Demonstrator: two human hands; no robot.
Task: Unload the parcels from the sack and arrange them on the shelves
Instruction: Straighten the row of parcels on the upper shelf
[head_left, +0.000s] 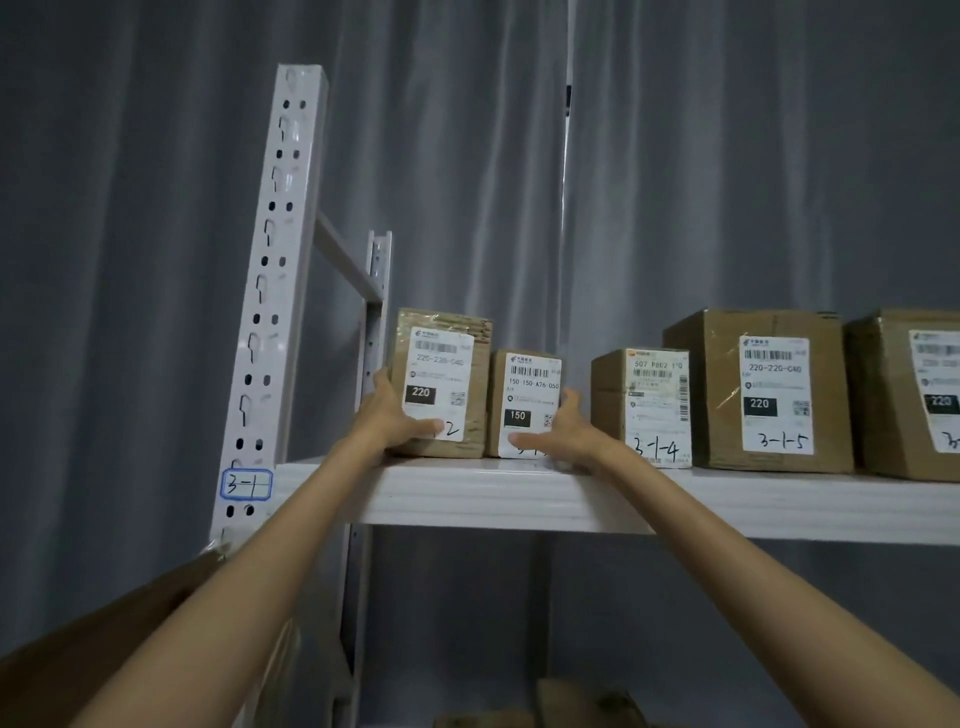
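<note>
- From the head camera, both bare arms reach up to a white shelf (467, 493) whose left upright carries a handwritten tag "3-1" (246, 484).
- The left hand (392, 415) clasps the leftmost parcel (441, 384), fingers wrapped round its left edge and thumb pressed across the bottom of its label; the box stands upright at the shelf's left end.
- The right hand (563, 431) holds the second parcel (524, 405), the small one marked "150": fingers up along its right side, thumb lying over the lower label. This box sits just beside the first, touching or nearly so.
- Further right stand a parcel marked "3-1-4" (644, 405), a larger one marked "3-1-5" (763, 389) and another box (914, 395) cut off by the frame edge.
- Grey curtains (156, 260) hang behind the shelving.
</note>
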